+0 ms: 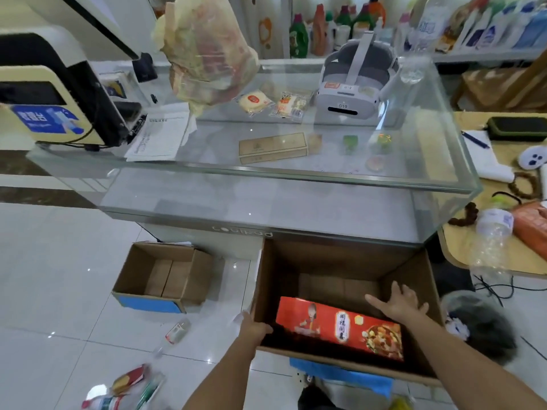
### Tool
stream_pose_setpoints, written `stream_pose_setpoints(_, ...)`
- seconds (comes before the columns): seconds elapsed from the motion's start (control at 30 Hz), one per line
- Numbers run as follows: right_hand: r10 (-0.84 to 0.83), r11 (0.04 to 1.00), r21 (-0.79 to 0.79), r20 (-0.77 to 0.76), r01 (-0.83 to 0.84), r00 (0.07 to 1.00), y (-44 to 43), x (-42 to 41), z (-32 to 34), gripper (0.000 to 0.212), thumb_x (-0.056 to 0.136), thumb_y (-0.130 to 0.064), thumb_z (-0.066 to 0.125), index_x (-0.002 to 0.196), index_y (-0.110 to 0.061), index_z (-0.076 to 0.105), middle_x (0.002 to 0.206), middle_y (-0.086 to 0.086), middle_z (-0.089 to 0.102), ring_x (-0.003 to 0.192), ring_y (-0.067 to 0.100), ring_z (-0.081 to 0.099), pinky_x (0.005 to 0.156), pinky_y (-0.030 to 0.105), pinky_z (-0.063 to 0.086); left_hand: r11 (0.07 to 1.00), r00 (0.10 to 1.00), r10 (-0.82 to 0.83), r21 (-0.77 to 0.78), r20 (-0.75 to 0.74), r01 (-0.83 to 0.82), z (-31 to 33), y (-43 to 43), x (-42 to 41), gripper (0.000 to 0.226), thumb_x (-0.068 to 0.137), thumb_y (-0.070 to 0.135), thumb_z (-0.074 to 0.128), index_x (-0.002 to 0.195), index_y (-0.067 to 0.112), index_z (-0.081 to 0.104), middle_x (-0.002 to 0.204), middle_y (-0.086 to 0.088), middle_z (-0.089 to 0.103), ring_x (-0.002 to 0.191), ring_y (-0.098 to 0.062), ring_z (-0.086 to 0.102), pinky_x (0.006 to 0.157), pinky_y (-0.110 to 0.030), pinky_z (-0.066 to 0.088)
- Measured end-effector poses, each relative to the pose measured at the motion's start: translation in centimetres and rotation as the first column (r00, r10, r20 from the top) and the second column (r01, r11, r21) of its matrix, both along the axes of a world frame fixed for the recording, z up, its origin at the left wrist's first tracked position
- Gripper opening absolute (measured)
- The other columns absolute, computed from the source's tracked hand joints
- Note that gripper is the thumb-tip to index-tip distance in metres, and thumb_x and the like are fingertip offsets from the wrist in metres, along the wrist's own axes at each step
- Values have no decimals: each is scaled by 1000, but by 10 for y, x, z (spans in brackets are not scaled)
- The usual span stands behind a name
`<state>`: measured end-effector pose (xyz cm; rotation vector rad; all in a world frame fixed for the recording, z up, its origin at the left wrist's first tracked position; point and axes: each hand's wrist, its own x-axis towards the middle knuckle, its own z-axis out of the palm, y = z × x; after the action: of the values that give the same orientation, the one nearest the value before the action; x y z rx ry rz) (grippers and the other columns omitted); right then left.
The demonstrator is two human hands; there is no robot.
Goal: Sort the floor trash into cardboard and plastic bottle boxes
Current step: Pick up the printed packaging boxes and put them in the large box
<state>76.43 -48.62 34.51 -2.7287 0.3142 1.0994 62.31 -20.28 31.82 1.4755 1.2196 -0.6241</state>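
Red printed carton (340,327) with figure and food pictures, brown cardboard boxes (165,273) with blue tape, white glossy floor tiles (53,261).

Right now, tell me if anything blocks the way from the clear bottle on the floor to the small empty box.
Nothing visible does. The clear bottle lies on bare floor tiles just in front of the small box, whose top is open and whose inside looks empty.

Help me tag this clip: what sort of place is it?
Probably a small shop: a glass counter with a checkout machine, and shelves of detergent bottles behind.
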Motion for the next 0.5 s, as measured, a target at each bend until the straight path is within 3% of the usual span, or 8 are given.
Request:
stream_pose_setpoints(0.1, 250, 968, 18, -33, -249, 968, 40, -1, -2, 94, 85, -71, 42, 154, -20, 5, 162, 6, 1, 150, 26, -3, 119, 52, 2, 912, 930, -347, 189, -120, 364, 1, 23, -10, 102, 80, 19, 68, 154, 14, -3, 160, -12, 10, 146, -31, 18, 118, -48, 24)
stream_pose_setpoints(0.2, 470, 882, 46, -24, -469, 882, 93, -9, 2, 93, 86, -71, 41, 155, -21, 4, 162, 6, 0, 150, 25, -6, 119, 53, -2, 779, 839, -490, 315, -234, 543, 12, 49, -28, 92, 88, 26, 61, 154, 17, -2, 162, -8, 2, 149, -29, 7, 120, -51, 12)
stream_pose_setpoints(0.3, 673, 738, 76, -8, -670, 740, 155, -27, 8, 93, 86, -69, 42, 155, -20, 3, 162, 7, -2, 150, 25, -7, 118, 53, -4, 726, 822, -500, 386, -272, 569, 24, 78, -60, 88, 91, 26, 57, 154, 17, -3, 162, -7, -2, 150, -29, 1, 119, -51, 9)
stream_pose_setpoints(0.5, 940, 337, 77, 22, -938, 340, 305, -110, 33, 95, 86, -71, 41, 155, -19, 1, 162, 8, -5, 150, 25, -5, 119, 52, -3, 822, 919, -267, 429, -289, 374, 42, 136, -178, 86, 89, 20, 52, 154, 17, -4, 162, -4, -7, 149, -27, -6, 120, -50, 4)
